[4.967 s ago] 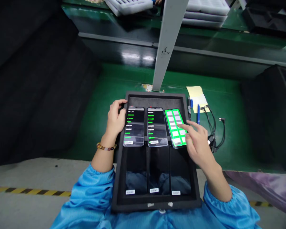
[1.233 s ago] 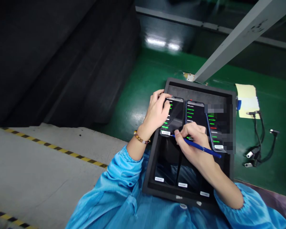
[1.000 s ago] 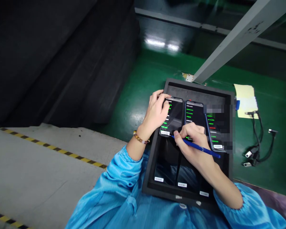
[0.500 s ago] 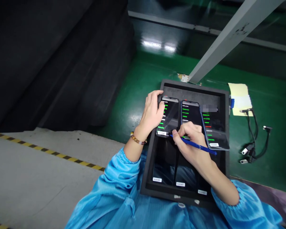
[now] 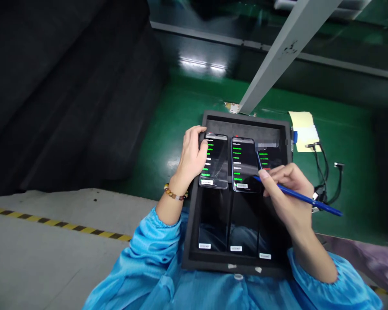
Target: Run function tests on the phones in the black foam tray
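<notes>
My right hand [image 5: 289,193] pinches a blue pen [image 5: 313,203], whose tip is over the lower right edge of the middle smartphone [image 5: 244,157]. My left hand [image 5: 194,153] rests over the left rim of a black foam tray [image 5: 189,241]. Its thumb touches the left edge of the left smartphone [image 5: 218,161], with the fingers apart from it. Both phones show lit lists of green and white text and carry a white label at the bottom. Part of the right smartphone [image 5: 268,156] is hidden behind my right hand. Dark-screened phones [image 5: 244,228] with white labels fill the tray's near row.
The tray lies at the near edge of a green surface [image 5: 155,159]. Yellow and white paper [image 5: 304,125] and black cables [image 5: 338,189] lie to its right. A grey post [image 5: 271,56] stands behind. Black cloth [image 5: 61,99] hangs on the left.
My right hand with the pen has moved right, from the lower part of the left phone to the right edge of the middle one. The left hand stays beside the left phone.
</notes>
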